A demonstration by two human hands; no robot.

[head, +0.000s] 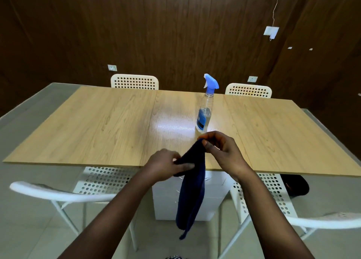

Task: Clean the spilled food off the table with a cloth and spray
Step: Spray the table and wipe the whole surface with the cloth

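While the dark blue cloth (192, 190) hangs over the near table edge, we pinch it with both hands: left hand (166, 166) grips its upper fold, right hand (220, 151) grips its top corner. Spray bottle (205, 110) stands upright on the wooden table (97, 125), just beyond our right hand. White perforated chairs (134, 81) surround it.

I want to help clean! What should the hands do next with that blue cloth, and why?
Probably bunch the dark blue cloth into the right hand. Both hands pinch it now, the left hand too, and it dangles off the table. That frees a hand for the spray bottle.
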